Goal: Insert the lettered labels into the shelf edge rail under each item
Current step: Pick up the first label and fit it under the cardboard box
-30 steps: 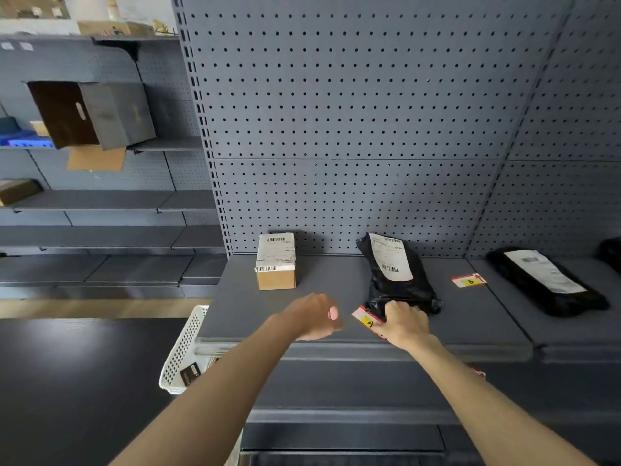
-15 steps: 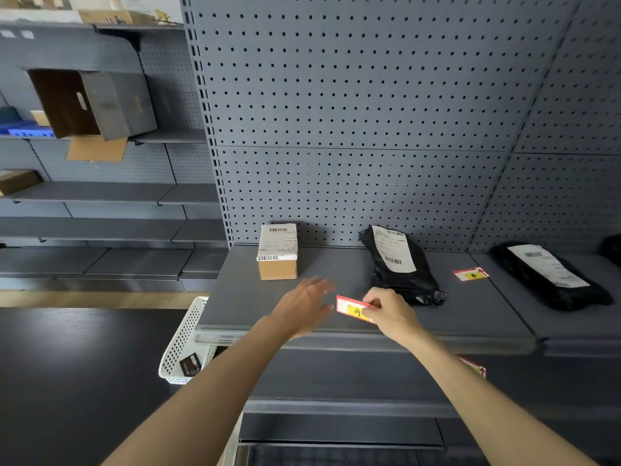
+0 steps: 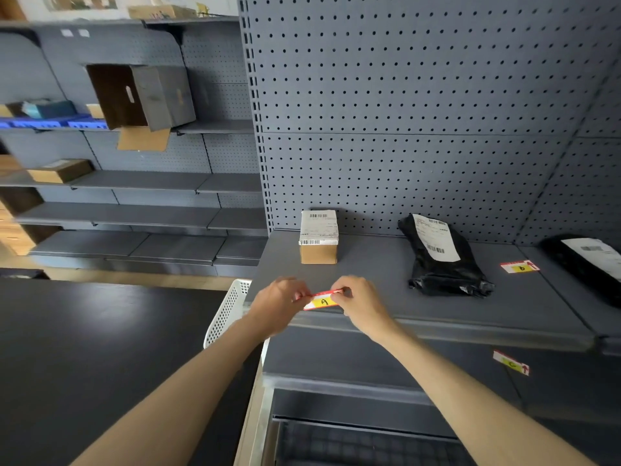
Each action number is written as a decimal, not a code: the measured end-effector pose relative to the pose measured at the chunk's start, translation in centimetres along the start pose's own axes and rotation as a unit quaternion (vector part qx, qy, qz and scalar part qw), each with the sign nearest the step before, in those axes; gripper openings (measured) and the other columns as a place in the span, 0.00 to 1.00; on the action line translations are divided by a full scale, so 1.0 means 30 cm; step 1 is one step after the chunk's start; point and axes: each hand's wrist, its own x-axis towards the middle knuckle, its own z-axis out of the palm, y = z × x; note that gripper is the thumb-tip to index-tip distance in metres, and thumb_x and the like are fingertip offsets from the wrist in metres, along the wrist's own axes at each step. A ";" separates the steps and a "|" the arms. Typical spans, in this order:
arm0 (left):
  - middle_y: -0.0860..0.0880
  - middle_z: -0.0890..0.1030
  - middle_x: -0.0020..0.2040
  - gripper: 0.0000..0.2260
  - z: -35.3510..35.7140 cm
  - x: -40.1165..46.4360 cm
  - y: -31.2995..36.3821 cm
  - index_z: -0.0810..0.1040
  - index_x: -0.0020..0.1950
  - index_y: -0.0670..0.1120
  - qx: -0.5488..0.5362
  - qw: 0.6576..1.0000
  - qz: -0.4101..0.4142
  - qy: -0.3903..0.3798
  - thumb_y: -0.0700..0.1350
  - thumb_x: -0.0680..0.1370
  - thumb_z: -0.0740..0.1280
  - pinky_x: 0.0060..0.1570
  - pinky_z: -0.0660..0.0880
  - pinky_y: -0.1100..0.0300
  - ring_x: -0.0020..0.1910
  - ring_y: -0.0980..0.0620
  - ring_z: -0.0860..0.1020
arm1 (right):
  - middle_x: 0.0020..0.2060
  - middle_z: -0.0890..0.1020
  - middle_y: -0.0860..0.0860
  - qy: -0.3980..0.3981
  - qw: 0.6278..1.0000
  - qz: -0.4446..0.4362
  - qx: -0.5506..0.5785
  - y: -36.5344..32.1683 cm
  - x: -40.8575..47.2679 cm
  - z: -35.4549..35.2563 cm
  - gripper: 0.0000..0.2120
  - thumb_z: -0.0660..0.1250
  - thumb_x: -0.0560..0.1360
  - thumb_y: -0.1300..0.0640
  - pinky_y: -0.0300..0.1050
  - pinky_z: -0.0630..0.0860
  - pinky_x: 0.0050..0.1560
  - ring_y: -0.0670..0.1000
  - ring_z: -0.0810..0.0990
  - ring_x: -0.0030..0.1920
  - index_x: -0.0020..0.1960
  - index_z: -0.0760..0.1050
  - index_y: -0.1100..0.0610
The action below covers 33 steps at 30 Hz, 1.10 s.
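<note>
Left hand (image 3: pixel 280 302) now joined right hand (image 3: pixel 361 302) on label A (image 3: pixel 322 300), nearer box (image 3: pixel 318 237)

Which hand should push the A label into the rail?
Probably the right hand: it pinches the A label along its top edge, just above the rail. The left hand only holds the label's end.

Grey shelf (image 3: pixel 386 284); brown box (image 3: pixel 318 253), white label; black bag (image 3: pixel 443 264); red-and-yellow tag (image 3: pixel 322 300); white basket (image 3: pixel 225 314).
</note>
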 end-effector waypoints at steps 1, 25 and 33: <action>0.55 0.78 0.41 0.05 0.000 -0.016 -0.023 0.81 0.46 0.51 0.005 1.000 -0.010 0.010 0.51 0.77 0.68 0.42 0.73 0.55 0.43 0.53 0.74 | 0.37 0.78 0.47 0.000 1.000 -0.006 -0.009 -0.002 0.001 0.023 0.06 0.65 0.74 0.64 0.38 0.68 0.34 0.43 0.73 0.31 0.45 0.81 0.57; 0.50 0.82 0.52 0.08 0.051 -0.130 -0.136 0.83 0.53 0.47 0.060 0.996 0.041 0.052 0.44 0.77 0.66 0.49 0.74 0.56 0.52 0.51 0.76 | 0.45 0.73 0.52 -0.046 0.989 -0.037 -0.138 0.014 0.030 0.154 0.11 0.59 0.80 0.60 0.43 0.72 0.41 0.53 0.76 0.42 0.54 0.80 0.58; 0.52 0.79 0.40 0.04 0.014 -0.043 0.005 0.78 0.39 0.47 0.050 0.996 0.036 0.069 0.44 0.74 0.69 0.39 0.74 0.57 0.44 0.49 0.78 | 0.48 0.74 0.49 0.002 0.993 -0.031 -0.113 0.023 -0.031 -0.041 0.12 0.63 0.78 0.45 0.48 0.76 0.44 0.51 0.78 0.43 0.50 0.75 0.54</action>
